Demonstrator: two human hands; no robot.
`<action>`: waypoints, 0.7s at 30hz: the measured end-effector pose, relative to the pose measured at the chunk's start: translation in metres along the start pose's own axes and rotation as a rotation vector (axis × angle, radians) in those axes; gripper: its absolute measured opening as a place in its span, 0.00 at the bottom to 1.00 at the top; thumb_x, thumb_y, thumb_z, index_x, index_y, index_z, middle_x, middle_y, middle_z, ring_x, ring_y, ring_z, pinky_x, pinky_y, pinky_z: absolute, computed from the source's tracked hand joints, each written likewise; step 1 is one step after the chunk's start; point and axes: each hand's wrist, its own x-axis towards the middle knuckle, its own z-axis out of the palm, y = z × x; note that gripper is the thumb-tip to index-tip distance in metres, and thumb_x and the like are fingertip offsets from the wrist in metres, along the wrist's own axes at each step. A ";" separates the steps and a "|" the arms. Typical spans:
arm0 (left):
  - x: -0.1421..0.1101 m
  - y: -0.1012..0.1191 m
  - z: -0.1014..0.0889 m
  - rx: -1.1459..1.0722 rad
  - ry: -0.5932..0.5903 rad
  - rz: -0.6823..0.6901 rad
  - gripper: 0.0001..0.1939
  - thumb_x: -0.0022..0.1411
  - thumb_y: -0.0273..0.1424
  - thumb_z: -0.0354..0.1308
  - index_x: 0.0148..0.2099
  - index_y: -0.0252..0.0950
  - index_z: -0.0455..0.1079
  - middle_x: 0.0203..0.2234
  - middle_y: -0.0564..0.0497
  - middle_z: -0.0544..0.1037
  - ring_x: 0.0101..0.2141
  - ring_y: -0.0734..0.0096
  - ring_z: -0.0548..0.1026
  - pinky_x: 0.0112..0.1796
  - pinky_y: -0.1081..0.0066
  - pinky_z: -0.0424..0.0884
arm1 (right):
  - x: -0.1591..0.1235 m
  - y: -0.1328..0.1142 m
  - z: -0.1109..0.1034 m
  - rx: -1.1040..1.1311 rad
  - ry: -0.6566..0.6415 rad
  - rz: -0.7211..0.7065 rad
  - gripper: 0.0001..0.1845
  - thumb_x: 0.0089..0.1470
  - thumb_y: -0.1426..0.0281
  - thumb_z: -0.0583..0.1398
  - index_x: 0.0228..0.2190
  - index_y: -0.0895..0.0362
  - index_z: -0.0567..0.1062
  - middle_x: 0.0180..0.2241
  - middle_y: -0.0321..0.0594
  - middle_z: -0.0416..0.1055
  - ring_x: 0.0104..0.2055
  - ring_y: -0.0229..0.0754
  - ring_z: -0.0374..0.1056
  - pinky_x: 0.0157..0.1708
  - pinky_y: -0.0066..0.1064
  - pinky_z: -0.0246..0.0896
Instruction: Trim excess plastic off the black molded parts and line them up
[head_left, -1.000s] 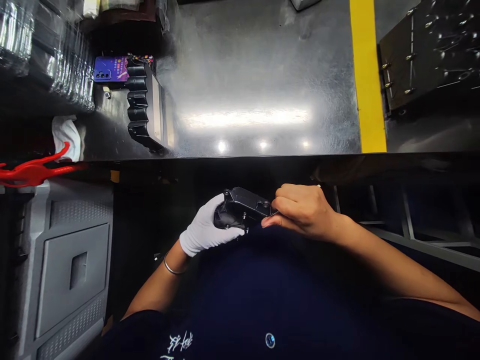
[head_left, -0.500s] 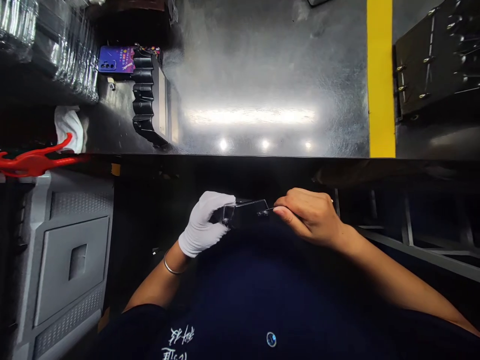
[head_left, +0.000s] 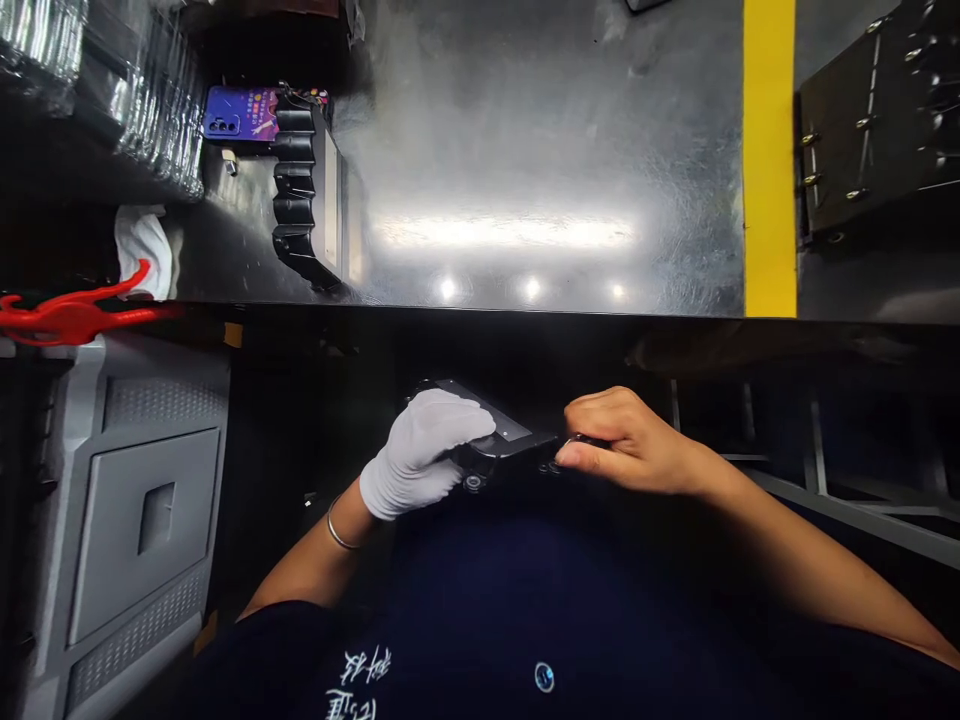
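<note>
L hand (head_left: 427, 450) & R hand (head_left: 626, 442) on blk part (head_left: 510, 432).

Surface (head_left: 510, 130) dk grey w/ silvery sheen; stripe (head_left: 769, 160) solid yellow. Phone (head_left: 232, 113) blue-purple w/ multicol. print. L glove (head_left: 424, 445) white, R hand (head_left: 630, 440) bare. Held part (head_left: 510, 436) blk w/ grey panel. Shirt (head_left: 465, 600) navy, white lettering. Clamp-like tool (head_left: 67, 318) red; bin (head_left: 142, 530) grey, dotted bands.
</note>
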 end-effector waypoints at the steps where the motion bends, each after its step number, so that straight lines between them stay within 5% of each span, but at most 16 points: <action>1: 0.000 0.000 0.000 -0.021 0.027 -0.030 0.18 0.54 0.27 0.64 0.48 0.42 0.75 0.36 0.46 0.82 0.38 0.62 0.78 0.43 0.63 0.71 | 0.001 0.000 0.000 0.021 0.003 -0.022 0.27 0.62 0.61 0.55 0.15 0.56 0.56 0.16 0.29 0.50 0.18 0.30 0.50 0.21 0.26 0.46; 4: 0.001 0.000 -0.003 -0.170 0.020 -0.254 0.21 0.49 0.27 0.69 0.48 0.41 0.76 0.37 0.47 0.81 0.37 0.63 0.77 0.41 0.66 0.71 | 0.006 -0.001 0.001 -0.028 0.078 -0.108 0.24 0.62 0.58 0.54 0.18 0.56 0.62 0.17 0.31 0.56 0.20 0.31 0.54 0.22 0.26 0.49; 7: 0.003 -0.003 -0.007 -0.436 -0.141 -0.603 0.25 0.48 0.34 0.71 0.50 0.38 0.75 0.36 0.47 0.79 0.34 0.65 0.76 0.36 0.68 0.71 | 0.016 -0.004 0.000 -0.196 0.147 -0.201 0.25 0.57 0.49 0.55 0.24 0.58 0.68 0.20 0.33 0.60 0.22 0.33 0.55 0.22 0.26 0.48; 10: 0.003 -0.006 -0.009 -0.601 -0.247 -0.804 0.26 0.50 0.42 0.68 0.49 0.34 0.74 0.33 0.48 0.78 0.31 0.66 0.74 0.34 0.69 0.70 | 0.026 -0.009 -0.002 -0.325 0.118 -0.274 0.29 0.55 0.44 0.53 0.24 0.58 0.68 0.20 0.33 0.59 0.22 0.33 0.53 0.20 0.26 0.44; 16: 0.000 -0.010 -0.004 -0.687 -0.215 -0.882 0.34 0.47 0.49 0.68 0.50 0.31 0.74 0.34 0.46 0.78 0.34 0.62 0.73 0.37 0.67 0.69 | 0.031 -0.010 0.000 -0.431 0.095 -0.299 0.31 0.59 0.46 0.49 0.18 0.58 0.65 0.19 0.33 0.56 0.21 0.33 0.51 0.21 0.27 0.41; 21: 0.000 -0.012 -0.003 -0.617 -0.180 -0.818 0.33 0.49 0.51 0.65 0.51 0.32 0.74 0.36 0.45 0.78 0.36 0.61 0.74 0.39 0.66 0.69 | 0.031 -0.007 0.006 -0.480 0.217 -0.301 0.31 0.60 0.47 0.48 0.19 0.58 0.66 0.19 0.34 0.57 0.22 0.33 0.52 0.21 0.27 0.43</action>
